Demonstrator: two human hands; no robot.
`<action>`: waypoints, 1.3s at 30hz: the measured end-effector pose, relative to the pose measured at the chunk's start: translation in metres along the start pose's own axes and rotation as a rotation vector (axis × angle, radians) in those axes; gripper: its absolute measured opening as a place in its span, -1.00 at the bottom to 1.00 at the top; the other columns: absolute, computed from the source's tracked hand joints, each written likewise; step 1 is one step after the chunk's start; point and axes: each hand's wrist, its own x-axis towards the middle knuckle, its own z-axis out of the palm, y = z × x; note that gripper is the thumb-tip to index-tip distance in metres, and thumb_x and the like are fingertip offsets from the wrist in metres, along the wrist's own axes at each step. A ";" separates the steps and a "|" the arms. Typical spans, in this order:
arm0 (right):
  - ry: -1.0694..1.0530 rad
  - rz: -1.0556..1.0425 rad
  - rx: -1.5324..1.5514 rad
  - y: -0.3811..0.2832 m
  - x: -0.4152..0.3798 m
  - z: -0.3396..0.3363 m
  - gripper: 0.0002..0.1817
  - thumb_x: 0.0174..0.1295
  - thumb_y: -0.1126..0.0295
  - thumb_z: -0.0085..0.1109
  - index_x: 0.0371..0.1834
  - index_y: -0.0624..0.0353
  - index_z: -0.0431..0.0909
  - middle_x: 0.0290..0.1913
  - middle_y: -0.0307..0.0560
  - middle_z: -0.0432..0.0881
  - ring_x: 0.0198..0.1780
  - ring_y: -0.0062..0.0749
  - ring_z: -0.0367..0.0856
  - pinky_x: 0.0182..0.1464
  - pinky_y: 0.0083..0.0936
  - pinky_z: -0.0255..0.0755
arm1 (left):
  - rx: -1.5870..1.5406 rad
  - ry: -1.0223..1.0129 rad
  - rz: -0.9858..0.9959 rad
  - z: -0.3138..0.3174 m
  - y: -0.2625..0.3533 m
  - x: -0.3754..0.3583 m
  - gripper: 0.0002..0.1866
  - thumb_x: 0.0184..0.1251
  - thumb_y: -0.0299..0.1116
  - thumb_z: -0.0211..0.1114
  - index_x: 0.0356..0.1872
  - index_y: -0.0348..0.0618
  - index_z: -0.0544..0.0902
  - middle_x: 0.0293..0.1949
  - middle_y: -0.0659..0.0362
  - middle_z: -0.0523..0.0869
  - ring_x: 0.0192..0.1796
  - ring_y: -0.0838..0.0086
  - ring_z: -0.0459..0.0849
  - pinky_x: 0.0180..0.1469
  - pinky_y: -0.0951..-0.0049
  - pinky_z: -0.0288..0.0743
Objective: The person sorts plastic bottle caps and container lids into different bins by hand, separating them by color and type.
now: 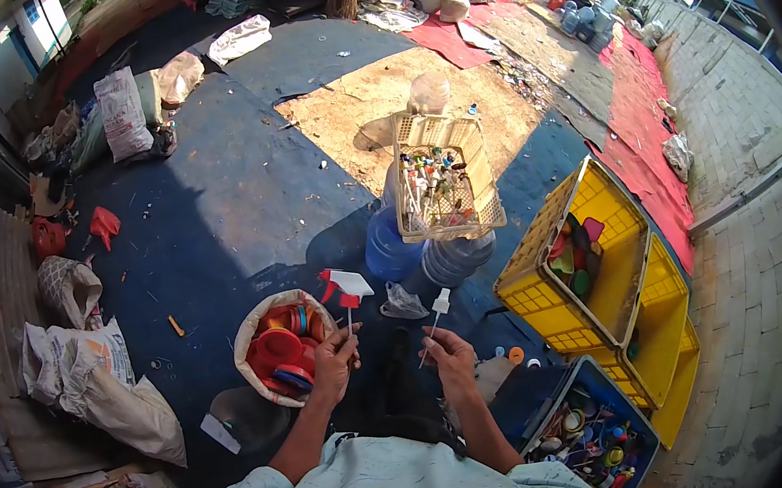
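My left hand (335, 364) pinches the stem of a red and white trigger sprayer head (348, 285), held upright with its nozzle to the left. In my right hand (449, 353) is a white pump dispenser top (441, 302), gripped by its thin tube, which slants down to the left. The two pieces are apart from each other. Beyond them a cream plastic crate (488, 206) holds several small pump and sprayer parts and rests on large blue water jugs (391, 246). Beside my left forearm stands a white sack (256, 380) filled with red and blue plastic lids (279, 345).
Yellow crates (627, 299) stand at the right, the upper one holding coloured plastic pieces. A blue crate (528, 447) of mixed caps is near my right elbow. Stuffed sacks (103, 385) lie at the left. A block wall (739, 166) runs along the right.
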 end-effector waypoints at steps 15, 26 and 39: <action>0.014 0.217 -0.040 -0.031 0.308 -0.106 -0.78 0.29 0.45 0.20 -0.03 0.23 0.59 -0.33 -0.27 0.61 -0.38 -0.64 0.54 -0.37 -0.67 0.42 | 0.345 0.016 -0.153 0.175 -0.050 0.277 -0.80 0.34 -0.46 0.29 -0.06 -0.23 0.69 -0.33 0.35 0.66 -0.36 0.75 0.48 -0.27 0.70 0.35; 0.100 0.215 -0.429 0.016 0.447 -0.172 -0.41 0.14 0.24 0.34 0.19 0.29 0.42 0.14 0.10 0.52 0.02 -0.30 0.53 -0.07 -0.42 0.45 | 0.989 0.225 -0.067 0.264 -0.026 0.402 -0.49 0.23 -0.07 0.35 -0.04 -0.38 0.63 -0.33 -0.03 0.70 -0.25 0.42 0.63 -0.18 0.34 0.47; -0.061 0.382 -0.171 -0.003 0.368 -0.177 -0.56 0.23 0.32 0.24 0.13 0.26 0.44 -0.04 -0.04 0.58 -0.11 -0.36 0.57 -0.13 -0.37 0.51 | 1.021 0.160 -0.305 0.198 -0.060 0.294 -0.64 0.25 -0.04 0.34 -0.41 -0.16 0.78 -0.56 0.20 0.67 -0.47 0.58 0.54 -0.36 0.48 0.38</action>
